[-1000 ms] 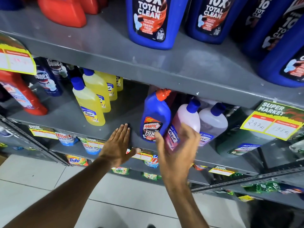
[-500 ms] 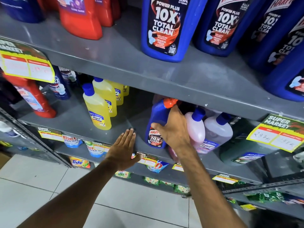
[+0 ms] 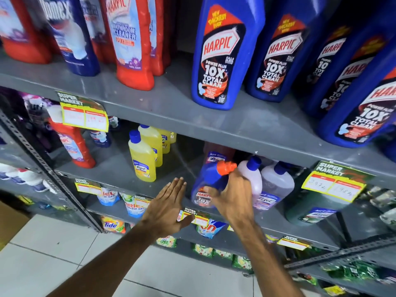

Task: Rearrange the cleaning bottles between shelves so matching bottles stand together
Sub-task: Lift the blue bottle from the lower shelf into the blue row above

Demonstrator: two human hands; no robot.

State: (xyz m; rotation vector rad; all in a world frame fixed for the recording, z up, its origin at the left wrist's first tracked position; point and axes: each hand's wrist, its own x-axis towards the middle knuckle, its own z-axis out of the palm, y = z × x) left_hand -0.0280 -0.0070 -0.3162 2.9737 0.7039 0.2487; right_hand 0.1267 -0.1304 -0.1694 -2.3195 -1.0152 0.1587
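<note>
A small blue Harpic bottle (image 3: 205, 185) with an orange cap leans out from the middle shelf (image 3: 120, 170), and my right hand (image 3: 231, 196) is closed around its body. My left hand (image 3: 167, 206) is flat and open just left of it, at the shelf's front edge, holding nothing. Large blue Harpic bottles (image 3: 225, 52) stand in a row on the upper shelf (image 3: 171, 101). Behind my right hand stand a pale pink bottle (image 3: 255, 179) and a clear one (image 3: 276, 185), both with blue caps.
Yellow bottles (image 3: 142, 157) stand left on the middle shelf, with a red bottle (image 3: 72, 144) further left. Red bathroom cleaner bottles (image 3: 130, 43) and a blue Domex bottle (image 3: 66, 35) fill the upper left. A dark green bottle (image 3: 315, 204) sits right. Detergent pouches line lower shelves.
My right hand reached in, closed on the small blue Harpic bottle, and tilted it outward off its spot. My left hand stayed flat by the shelf edge. My view has tipped upward.
</note>
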